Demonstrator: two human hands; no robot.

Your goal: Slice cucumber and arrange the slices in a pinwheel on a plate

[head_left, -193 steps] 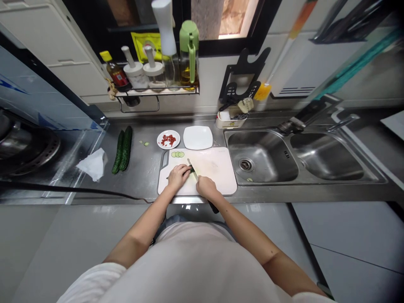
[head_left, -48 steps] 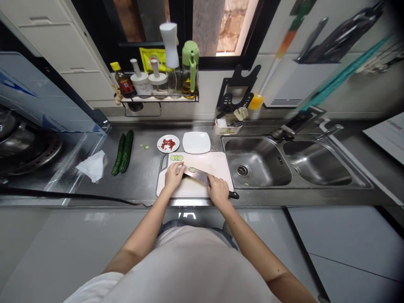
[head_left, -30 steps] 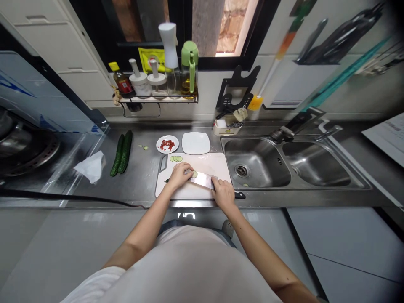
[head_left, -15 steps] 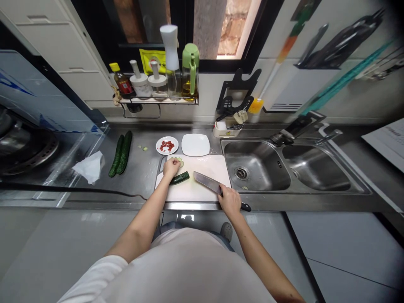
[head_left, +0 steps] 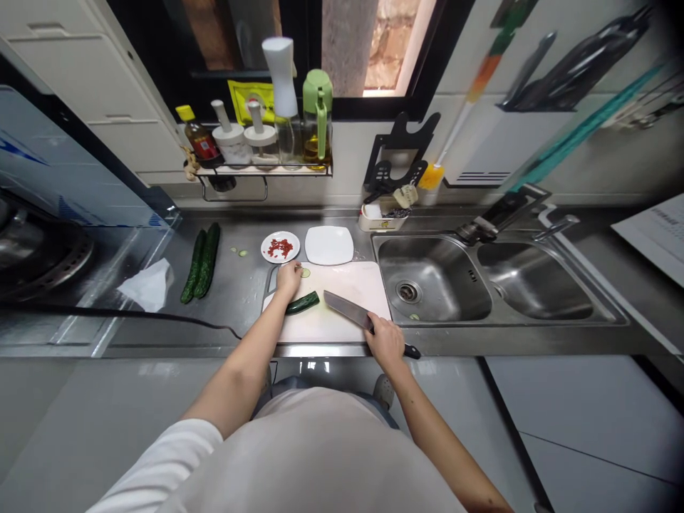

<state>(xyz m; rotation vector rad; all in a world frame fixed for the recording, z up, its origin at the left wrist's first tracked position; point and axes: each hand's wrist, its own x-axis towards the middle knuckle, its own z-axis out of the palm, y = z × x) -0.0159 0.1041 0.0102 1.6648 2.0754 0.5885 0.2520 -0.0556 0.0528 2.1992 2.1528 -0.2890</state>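
Note:
My right hand (head_left: 385, 340) grips a kitchen knife (head_left: 346, 309) by its black handle, its broad blade slanting over the cutting board (head_left: 353, 279). At the board's upper left, my left hand (head_left: 289, 281) has its fingers pressed together; what they hold, if anything, is hidden. Just right of those fingertips lies a pale cucumber slice (head_left: 306, 273). A cut piece of dark green cucumber (head_left: 303, 303) rests on the board between the left wrist and the blade tip.
Behind the board stand a plate of chopped red bits (head_left: 266, 256) and a white square plate (head_left: 329, 246). Two whole cucumbers (head_left: 201, 262) and a crumpled white tissue (head_left: 146, 285) lie left. A double sink (head_left: 432, 278) is right; a bottle rack (head_left: 267, 171) hangs above.
My left hand has shifted slightly left and up, leaving a single slice showing beside its fingertips where a few showed before. The knife stays nearly in place; the whole view has moved a little.

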